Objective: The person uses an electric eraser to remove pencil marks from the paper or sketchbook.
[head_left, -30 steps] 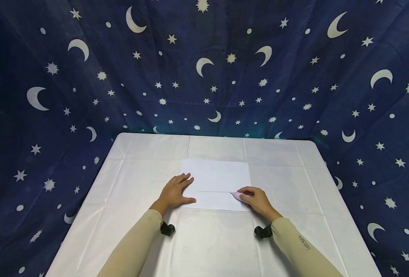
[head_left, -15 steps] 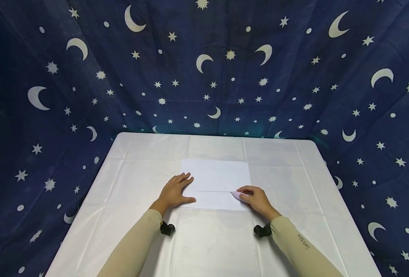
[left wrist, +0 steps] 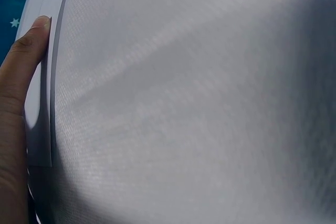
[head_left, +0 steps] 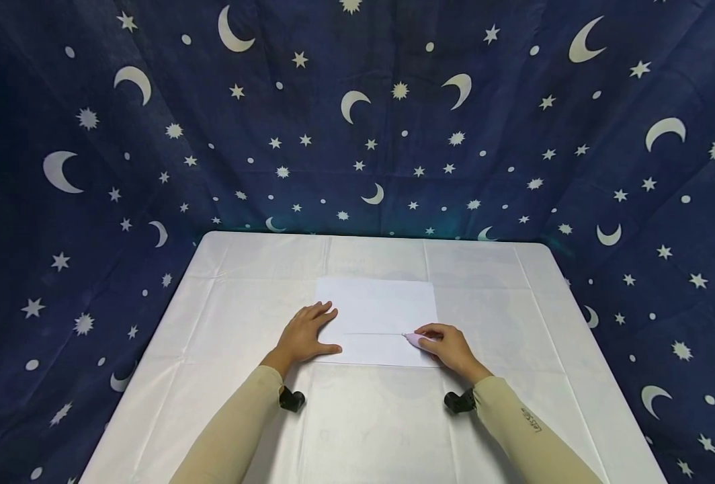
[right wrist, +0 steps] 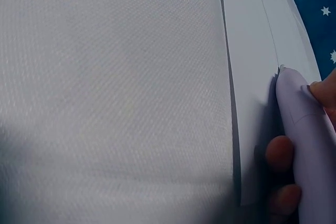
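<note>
A white sheet of paper (head_left: 382, 306) lies flat on the table. My left hand (head_left: 304, 335) rests on the sheet's left side, fingers and thumb spread. In the left wrist view its thumb (left wrist: 31, 43) lies along the paper near the edge. My right hand (head_left: 452, 351) grips a lilac, thick-bodied pen-like tool (right wrist: 304, 124) with a small pointed tip, tilted low over the sheet's right part. The tip meets the right end of a thin, straight line (head_left: 372, 334) that runs sideways across the lower half of the paper. Part of the tool is hidden by the fingers.
A white cloth with fold creases covers the table (head_left: 369, 423). Behind and beside it hangs a dark blue curtain (head_left: 309, 121) with moons and stars. A black wrist camera (head_left: 292, 400) sits at the left wrist and another black camera (head_left: 459, 402) at the right.
The tool's tip has inched rightward along the line, with the right hand almost still. The left hand stays in place on the paper.
</note>
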`<state>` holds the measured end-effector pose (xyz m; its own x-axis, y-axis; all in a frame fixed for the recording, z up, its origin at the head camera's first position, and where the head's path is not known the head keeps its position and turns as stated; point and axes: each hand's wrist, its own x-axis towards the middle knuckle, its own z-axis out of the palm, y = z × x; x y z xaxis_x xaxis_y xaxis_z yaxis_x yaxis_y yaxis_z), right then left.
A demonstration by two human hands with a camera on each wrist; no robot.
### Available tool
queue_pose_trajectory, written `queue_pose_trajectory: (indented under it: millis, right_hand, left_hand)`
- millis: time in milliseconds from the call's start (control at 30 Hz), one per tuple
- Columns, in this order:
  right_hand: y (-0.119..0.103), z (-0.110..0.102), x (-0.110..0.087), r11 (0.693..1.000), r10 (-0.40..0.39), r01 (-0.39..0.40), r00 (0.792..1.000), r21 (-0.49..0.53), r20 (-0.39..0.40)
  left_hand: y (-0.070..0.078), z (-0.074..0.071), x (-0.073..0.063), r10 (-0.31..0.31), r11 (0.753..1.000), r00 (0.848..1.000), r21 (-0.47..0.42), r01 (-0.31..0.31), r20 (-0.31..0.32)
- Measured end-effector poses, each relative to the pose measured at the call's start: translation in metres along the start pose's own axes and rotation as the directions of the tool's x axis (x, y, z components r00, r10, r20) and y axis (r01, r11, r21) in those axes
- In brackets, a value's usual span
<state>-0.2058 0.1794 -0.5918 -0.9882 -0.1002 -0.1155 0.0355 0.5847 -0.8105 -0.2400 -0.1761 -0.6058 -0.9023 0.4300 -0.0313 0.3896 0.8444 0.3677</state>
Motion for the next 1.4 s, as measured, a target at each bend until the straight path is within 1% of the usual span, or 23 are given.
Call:
queue_pose_trajectory:
  millis: [233,433,633,833,1100,1267,1400]
  right_hand:
    - [0.0005,0.0004,0.0015,1.0,-0.01,0.01,1.0,-0.003,0.0]
    - [-0.0011,0.0013,0.0032,1.0,-0.015,0.015,1.0,0.001,0.012]
    - [-0.0023,-0.0015,0.0011,1.0,0.0,0.001,1.0,-0.018,0.011]
    - [0.0004,-0.0028,0.0013,1.0,-0.007,0.007,1.0,-0.023,0.005]
    - [-0.002,-0.0002,0.0029,1.0,-0.011,0.011,1.0,0.008,0.014]
    - [-0.0012,-0.0013,0.002,1.0,-0.011,0.011,1.0,-0.007,0.011]
    - [0.0008,-0.0005,0.0017,1.0,-0.005,0.005,1.0,-0.023,0.0]
  left_hand:
    - [0.0013,-0.0003,0.0001,-0.003,1.0,1.0,-0.006,0.003,0.008]
    - [-0.0006,0.0021,0.001,0.01,1.0,1.0,-0.005,-0.01,-0.022]
    - [-0.0016,0.0025,0.0012,0.019,1.0,0.999,-0.015,-0.019,-0.035]
    - [-0.0026,0.0041,0.0012,0.013,1.0,0.999,-0.009,-0.013,-0.029]
    - [-0.0041,0.0053,0.0022,0.014,1.0,1.0,-0.009,-0.014,-0.016]
    - [-0.0034,0.0055,0.0019,0.019,1.0,0.999,-0.001,-0.019,-0.028]
    - [-0.004,0.0045,0.001,0.017,1.0,1.0,-0.008,-0.018,-0.021]
